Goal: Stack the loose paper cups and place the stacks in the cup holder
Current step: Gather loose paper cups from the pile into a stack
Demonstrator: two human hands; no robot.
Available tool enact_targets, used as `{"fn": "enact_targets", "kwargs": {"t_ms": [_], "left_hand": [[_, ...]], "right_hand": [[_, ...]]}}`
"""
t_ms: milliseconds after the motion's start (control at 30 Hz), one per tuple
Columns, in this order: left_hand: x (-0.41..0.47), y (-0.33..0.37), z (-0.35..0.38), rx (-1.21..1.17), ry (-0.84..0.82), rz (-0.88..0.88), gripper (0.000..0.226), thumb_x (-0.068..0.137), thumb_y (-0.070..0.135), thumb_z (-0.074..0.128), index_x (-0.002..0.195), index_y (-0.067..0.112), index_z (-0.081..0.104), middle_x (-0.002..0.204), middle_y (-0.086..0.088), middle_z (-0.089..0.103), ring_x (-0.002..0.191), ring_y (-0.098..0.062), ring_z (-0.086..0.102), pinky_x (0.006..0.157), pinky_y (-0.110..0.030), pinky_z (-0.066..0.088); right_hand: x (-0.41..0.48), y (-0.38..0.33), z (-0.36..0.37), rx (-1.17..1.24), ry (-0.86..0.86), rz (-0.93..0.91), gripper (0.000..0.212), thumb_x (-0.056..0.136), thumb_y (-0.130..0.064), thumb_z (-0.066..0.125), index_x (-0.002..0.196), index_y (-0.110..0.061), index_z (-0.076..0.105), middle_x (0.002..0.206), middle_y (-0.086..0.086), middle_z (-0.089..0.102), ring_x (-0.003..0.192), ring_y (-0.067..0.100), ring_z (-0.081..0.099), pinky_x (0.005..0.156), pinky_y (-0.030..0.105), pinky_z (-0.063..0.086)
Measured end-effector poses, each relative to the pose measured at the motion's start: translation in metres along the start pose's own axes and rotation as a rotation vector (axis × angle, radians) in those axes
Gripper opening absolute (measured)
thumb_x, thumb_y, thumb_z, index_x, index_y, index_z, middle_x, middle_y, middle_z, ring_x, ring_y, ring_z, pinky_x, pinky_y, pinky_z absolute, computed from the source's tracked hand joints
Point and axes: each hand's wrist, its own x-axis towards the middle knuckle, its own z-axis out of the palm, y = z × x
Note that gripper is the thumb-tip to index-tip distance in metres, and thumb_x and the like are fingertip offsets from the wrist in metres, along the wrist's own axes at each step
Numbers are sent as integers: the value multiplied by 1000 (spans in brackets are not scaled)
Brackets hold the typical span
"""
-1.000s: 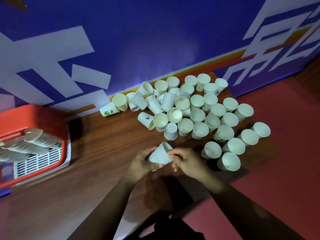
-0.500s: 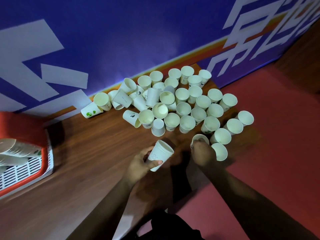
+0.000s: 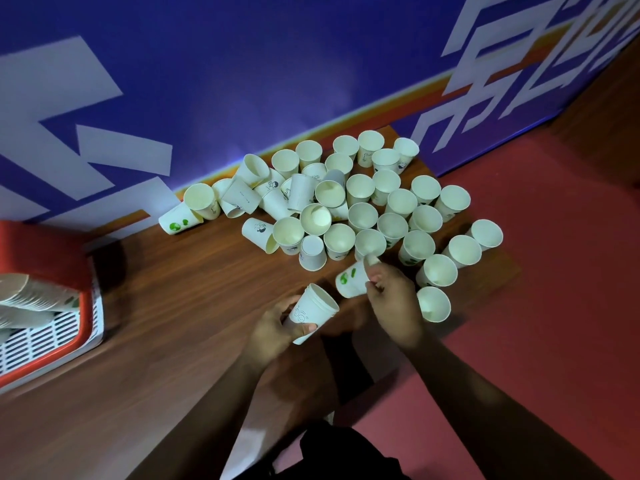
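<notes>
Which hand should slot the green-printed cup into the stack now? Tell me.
Right. The right hand already grips the green-printed cup, tilted beside the stack's open mouth, while the left hand is occupied holding the stack.

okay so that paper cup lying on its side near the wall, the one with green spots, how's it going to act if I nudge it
The cup with green spots lies on its side on smooth wood, so it would probably roll, likely curving because it tapers. It looks thin, empty paper, so probably very light and easily dented. It seems to touch the upright cup beside it, which may block or tip.
</notes>
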Motion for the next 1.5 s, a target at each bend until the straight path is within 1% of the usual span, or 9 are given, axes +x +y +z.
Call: {"fn": "enact_targets", "kwargs": {"t_ms": [100, 267, 533, 667, 800, 933, 1167, 1367, 1500], "left_hand": [[-4, 3, 0, 20, -9, 17, 63, 72, 32, 87, 130, 32, 62, 121, 14, 69, 107, 3, 64, 88, -21, 48], [-15, 5, -8, -18, 16, 45, 61, 76, 27, 86, 132, 30, 61, 124, 11, 66, 111, 0, 62, 85, -13, 49], [-41, -6, -25, 81, -34, 149, 65, 71, 18, 89, 125, 39, 59, 124, 13, 57, 116, 11, 49, 90, -6, 36], [-49, -16, -28, 62, -33, 155, 65, 71, 22, 89, 130, 29, 62, 128, 7, 57, 113, 15, 50, 88, -1, 37], [-58, -22, -23, -29, -29, 127, 73, 65, 42, 87, 132, 29, 61, 128, 5, 63, 115, -7, 61, 94, -23, 52], [-71, -19, -10, -80, -42, 101, 63, 79, 13, 83, 137, 16, 57, 121, 3, 67, 102, -2, 64, 74, -11, 51], [-58, 1, 24, -86, -25, 67, 55, 81, 23, 82, 131, 24, 59, 119, 13, 64, 105, -1, 60, 72, -7, 48], [-38, 19, 89, -153, 45, -7, 51, 82, 18, 81, 127, 26, 60, 112, 15, 67, 92, 12, 65, 72, -9, 51], [-32, 20, 124, -188, 98, -56, 56, 77, 25, 86, 128, 28, 64, 118, 9, 72, 106, -6, 68, 88, -27, 58]], "right_hand": [[-10, -26, -12, 304, -45, 46, 13, 85, -6, 67, 96, -12, 67, 89, -2, 69, 85, 8, 64, 78, 22, 50], [-26, -40, -9, 347, -243, 91, 16, 84, -6, 68, 88, -21, 68, 78, -10, 66, 61, -4, 56, 68, 24, 46], [-60, -70, 1, 276, -509, 70, 14, 85, -12, 69, 94, -22, 72, 61, -7, 64, 54, 10, 58, 62, 32, 52], [-82, -76, 0, 362, -400, 134, 13, 86, -20, 69, 97, -28, 71, 79, -2, 71, 62, 12, 64, 59, 27, 53], [-90, -42, -18, 229, -219, 248, 11, 87, -18, 68, 97, -20, 70, 89, -4, 70, 77, 13, 65, 70, 27, 51], [-84, 16, -45, -109, -112, 308, 16, 80, -6, 66, 94, -6, 73, 97, 8, 72, 96, 25, 65, 78, 25, 42], [-55, 85, -71, -261, -174, 331, 41, 77, -13, 75, 114, -1, 64, 122, 20, 59, 115, 36, 56, 95, 35, 43], [-41, 134, -61, -392, -365, 90, 52, 76, -35, 36, 94, 0, 71, 110, 22, 63, 99, 39, 64, 88, 41, 52], [-34, 120, -81, -268, -304, -34, 14, 84, -16, 65, 93, -7, 73, 99, 9, 67, 89, 25, 64, 78, 30, 49]]}}
